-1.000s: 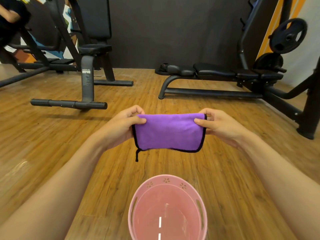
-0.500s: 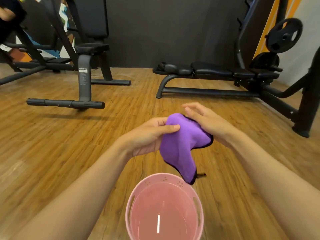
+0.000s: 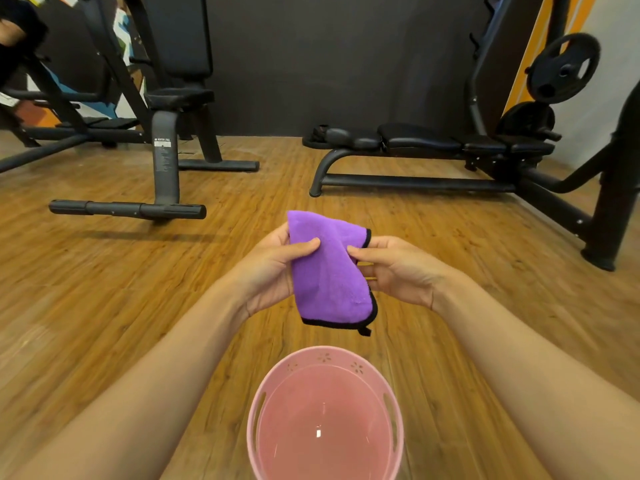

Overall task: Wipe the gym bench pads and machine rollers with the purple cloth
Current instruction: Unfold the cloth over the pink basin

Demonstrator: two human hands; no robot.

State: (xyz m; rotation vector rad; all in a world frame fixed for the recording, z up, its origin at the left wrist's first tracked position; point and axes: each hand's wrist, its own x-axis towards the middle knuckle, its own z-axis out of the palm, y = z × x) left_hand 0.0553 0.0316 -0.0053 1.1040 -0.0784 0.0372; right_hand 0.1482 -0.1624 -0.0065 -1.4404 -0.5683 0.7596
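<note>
A folded purple cloth (image 3: 329, 268) with black edging hangs in front of me, above the floor. My left hand (image 3: 273, 268) grips its left side, thumb on the front. On the right, my right hand (image 3: 394, 268) pinches the cloth's edge. Ahead to the right a low black bench with several pads (image 3: 419, 140) joins a plate-loaded machine. A seat with an upright back pad (image 3: 180, 46) stands at the left, its black foot bar (image 3: 128, 208) on the floor.
A pink plastic basin (image 3: 391, 386) holding water sits on the wooden floor right below my hands. Black weight plates (image 3: 562, 69) hang at the upper right. Machine frame legs (image 3: 609, 209) run along the right. A person is partly visible at the far upper left.
The cloth went from stretched flat between both hands, to bunched and drooping, to a folded flap held upright. Both hands stayed close together above the basin.
</note>
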